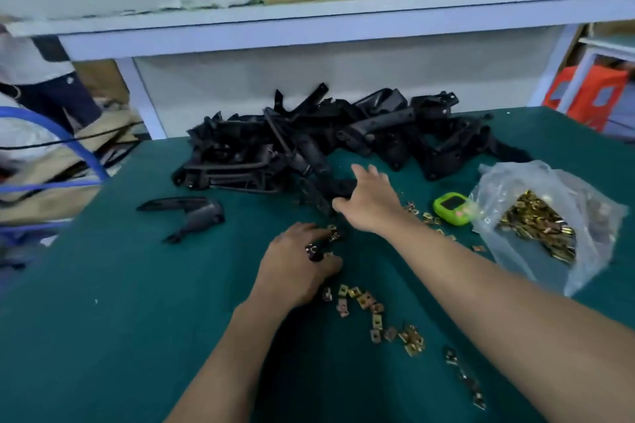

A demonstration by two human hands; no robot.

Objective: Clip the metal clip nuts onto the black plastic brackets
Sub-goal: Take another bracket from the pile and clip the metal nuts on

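Bracket heap [309, 144]: black, tangled, at back of counter [137, 319]; stray bracket [196, 213] lies apart to the left
Right hand [371, 203]: at near edge of heap, grip half closed on near bracket [338, 187], thumb on the near side, fingers spread over the top
Left hand [299, 261]: low on the counter, fingers curled, fingertips at a clip nut [332, 233]; frame too blurred to tell whether the grip has it or only touches it
Loose clip nuts [364, 300]: trail on the counter just beside the left hand, running toward the near edge; more beside green gadget [450, 208]
Bag [549, 223]: clear plastic, open, full of clip nuts, at the right
Step (my read): taking the next bracket while the other hand picks a nut
Risk 1: near bracket looks meshed with its neighbours, so a straight pull could drag several down onto the loose nuts
Risk 2: right forearm crosses above scattered nuts; a low return sweep would scatter them
Risk 3: nut pinched blind may come up the wrong way round and jam on the bracket edge
Risk 4: a knock to the open bag spills it
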